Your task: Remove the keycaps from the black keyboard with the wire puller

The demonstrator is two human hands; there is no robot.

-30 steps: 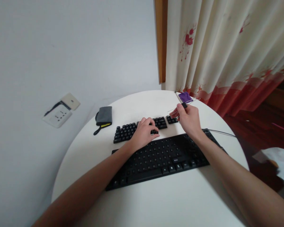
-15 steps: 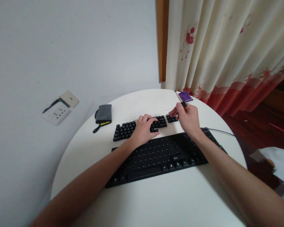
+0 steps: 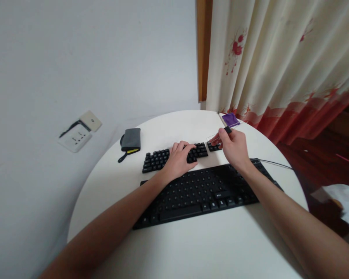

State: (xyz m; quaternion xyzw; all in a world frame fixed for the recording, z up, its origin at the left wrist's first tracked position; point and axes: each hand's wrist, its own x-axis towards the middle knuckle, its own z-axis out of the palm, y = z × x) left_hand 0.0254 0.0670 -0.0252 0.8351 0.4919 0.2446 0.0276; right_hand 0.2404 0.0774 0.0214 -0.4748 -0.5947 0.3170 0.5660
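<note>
Loose black keycaps (image 3: 155, 159) stand in rows behind a black keyboard (image 3: 189, 190), many of whose key positions are bare of caps. My left hand (image 3: 178, 159) lies over the middle of these rows, thumb and fingers apart, hiding some caps. In my right hand (image 3: 234, 145) is a wire keycap puller (image 3: 227, 130), its black middle pinched between thumb and fingers. Thin wire reaches out from both sides of it. One wire end is close to a small separate group of keycaps (image 3: 213, 146); whether it touches them I cannot tell.
A grey pouch (image 3: 131, 139) with yellow lining lies at the left of the round white table (image 3: 197, 248). A purple cloth-like item (image 3: 230, 119) is at the back right. The keyboard cable (image 3: 276, 164) runs off the right edge. A wall (image 3: 119, 58) and a curtain (image 3: 264, 58) stand behind.
The whole view has shifted slightly, so things appear a little further right. Both hands keep nearly the same place over the keycaps, and the puller remains in my right hand.
</note>
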